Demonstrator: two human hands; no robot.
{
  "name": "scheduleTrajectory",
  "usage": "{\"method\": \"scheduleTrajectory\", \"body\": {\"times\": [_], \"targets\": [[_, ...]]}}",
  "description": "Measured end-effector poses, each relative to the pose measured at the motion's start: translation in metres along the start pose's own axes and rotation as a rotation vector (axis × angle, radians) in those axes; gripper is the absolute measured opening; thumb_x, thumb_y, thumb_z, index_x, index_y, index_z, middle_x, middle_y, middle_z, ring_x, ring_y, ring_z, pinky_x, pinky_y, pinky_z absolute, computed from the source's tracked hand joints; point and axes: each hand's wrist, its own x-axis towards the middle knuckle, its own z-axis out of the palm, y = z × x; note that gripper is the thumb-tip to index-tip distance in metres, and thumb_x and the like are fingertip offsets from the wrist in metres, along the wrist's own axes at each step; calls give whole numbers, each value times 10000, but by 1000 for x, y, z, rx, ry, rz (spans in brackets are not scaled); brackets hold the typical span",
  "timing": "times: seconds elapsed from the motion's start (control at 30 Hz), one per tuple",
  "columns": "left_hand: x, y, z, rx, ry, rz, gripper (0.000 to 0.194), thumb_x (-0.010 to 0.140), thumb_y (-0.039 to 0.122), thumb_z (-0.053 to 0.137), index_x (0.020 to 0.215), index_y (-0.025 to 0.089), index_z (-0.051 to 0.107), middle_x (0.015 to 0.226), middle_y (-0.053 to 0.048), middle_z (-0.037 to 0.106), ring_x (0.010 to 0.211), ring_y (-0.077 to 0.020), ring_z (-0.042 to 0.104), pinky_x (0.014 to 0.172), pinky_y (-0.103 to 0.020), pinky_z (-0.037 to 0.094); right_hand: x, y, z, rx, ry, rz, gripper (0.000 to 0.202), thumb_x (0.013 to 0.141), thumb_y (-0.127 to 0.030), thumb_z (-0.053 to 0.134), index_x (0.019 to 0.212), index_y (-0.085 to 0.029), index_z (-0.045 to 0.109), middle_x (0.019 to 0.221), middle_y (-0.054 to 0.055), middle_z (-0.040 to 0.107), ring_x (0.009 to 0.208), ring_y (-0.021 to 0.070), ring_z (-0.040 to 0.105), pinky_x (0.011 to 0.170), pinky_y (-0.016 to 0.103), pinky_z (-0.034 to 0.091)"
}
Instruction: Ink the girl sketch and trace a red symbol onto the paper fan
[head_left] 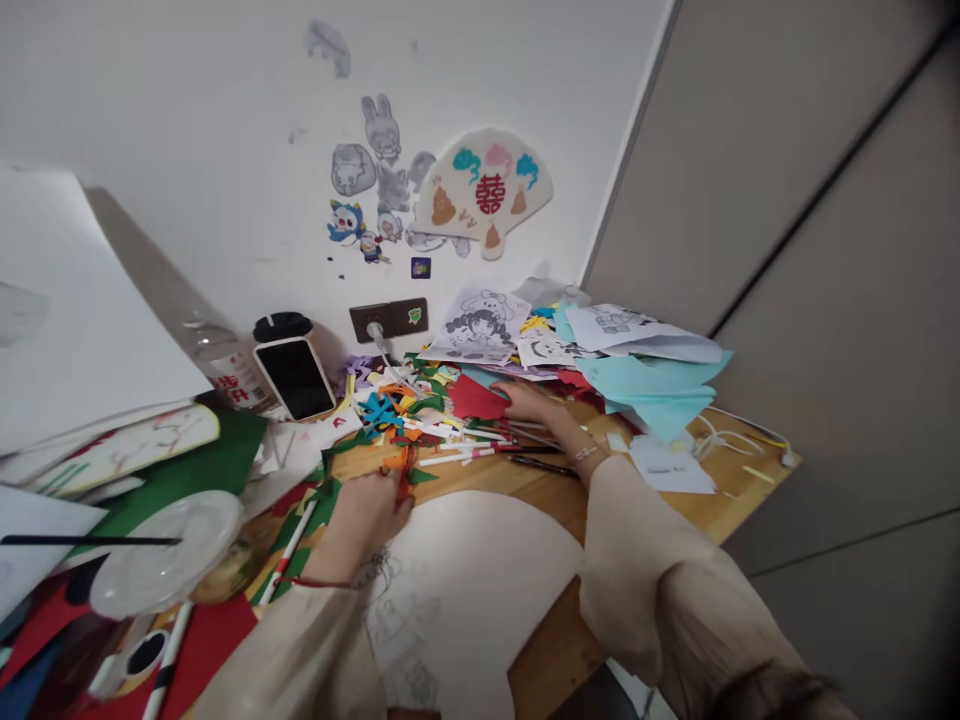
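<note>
My right hand (527, 402) reaches into the heap at the back of the table, its fingers closed at the edge of a red paper piece (478, 398). My left hand (369, 518) is curled at the near side of the heap, with its fingers around an orange paper scrap (402, 462); its fingertips are partly hidden. Below both hands lies a large white fan-shaped sheet (480, 590) with pencil drawings on its left part. Coloured paper scraps (382, 412) and several white paper-wrapped sticks or pens (459, 456) lie between the hands.
A phone (296, 378) leans on a black-lidded cup beside a plastic bottle (225, 365). At left, a clear plastic lid (169, 560) carries a dark stick. Drawings (480, 325) and light blue paper (652, 385) pile up at the back right. A plugged-in socket (388, 318) is on the wall.
</note>
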Motion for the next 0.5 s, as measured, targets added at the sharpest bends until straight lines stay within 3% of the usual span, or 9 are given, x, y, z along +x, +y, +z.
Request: {"method": "scheduleTrajectory", "body": {"times": [0.13,0.27,0.5], "targets": [[1,-1,2,-8,1,1,349,942,426,539,1150,149,580,1036,-59,640,901,-177,637,826,-395,537,3,-3,5,103,-21,-17,554,803,-203,606,1341,-158,480,1336,112,571,1122,192,594,970,319,476],[1,-3,3,-11,1,8,345,941,427,541,1139,148,584,1035,-59,639,908,-179,635,828,-396,534,4,-1,2,149,8,5,614,751,-28,483,1351,-155,481,1352,106,563,1134,175,587,958,282,483],[0,-3,0,-11,4,17,354,940,428,541,1156,150,577,1053,-62,636,917,-182,633,835,-401,533,1,7,-14,96,112,49,617,720,7,399,1271,-201,581,1310,52,606,1105,169,598,959,259,472]]}}
